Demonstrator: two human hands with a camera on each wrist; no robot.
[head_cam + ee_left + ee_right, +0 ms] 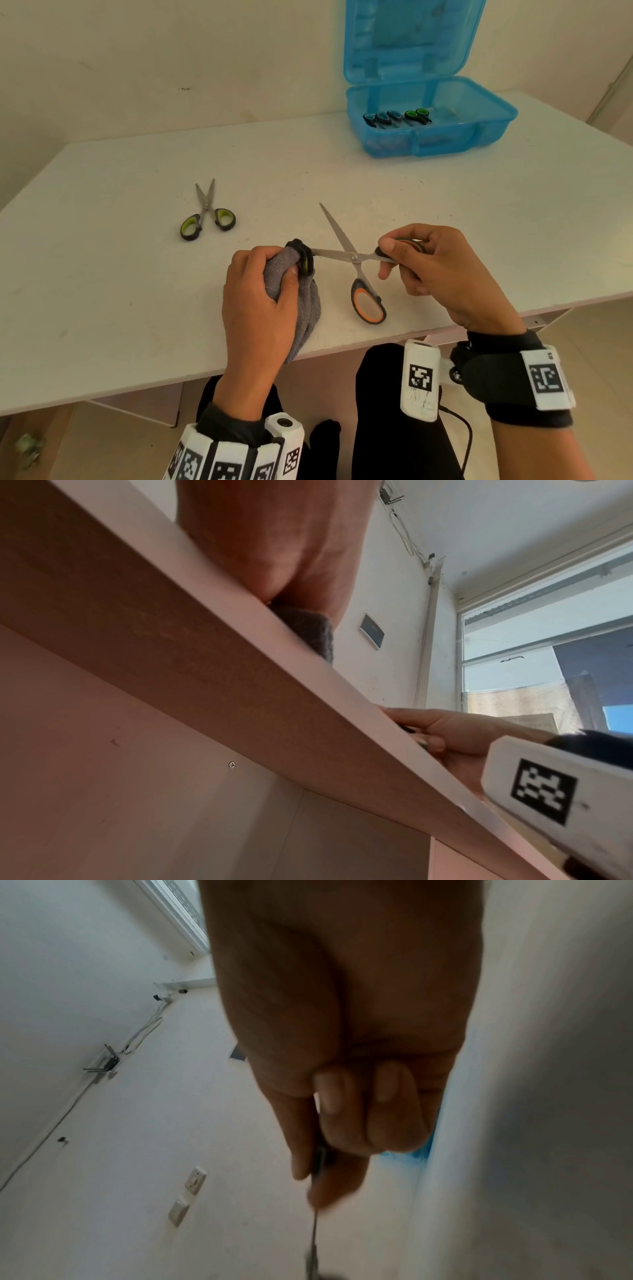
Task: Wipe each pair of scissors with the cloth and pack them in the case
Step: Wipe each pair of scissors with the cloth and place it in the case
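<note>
Near the front edge of the white table (137, 308), the left hand (255, 308) holds a grey cloth (305, 308), with its fingers curled around the bunched upper part, so its grip is clamped on the cloth. The lower part of the cloth lies on the table and reaches to the table edge. The cloth is wrapped around the end of one blade of the orange-handled scissors (352, 257). These scissors are wide open: one blade runs sideways into the cloth, the other blade points away toward the wall. The right hand (435, 270) pinches one handle ring of these scissors between thumb and fingers, so its grip is clamped on the scissors; the other ring, black with orange inside, lies near the table edge between the two hands. In the right wrist view the fingers (335, 1093) are curled, and a thin dark part of the scissors goes out between them. To the left and farther back, well apart from the hands, a pair of green-handled scissors (207, 214) lies on the table, slightly open. At the far right of the table stands the blue case (493, 113) with its lid upright, and several scissors (397, 118) with dark handles lie side by side in it.
</note>
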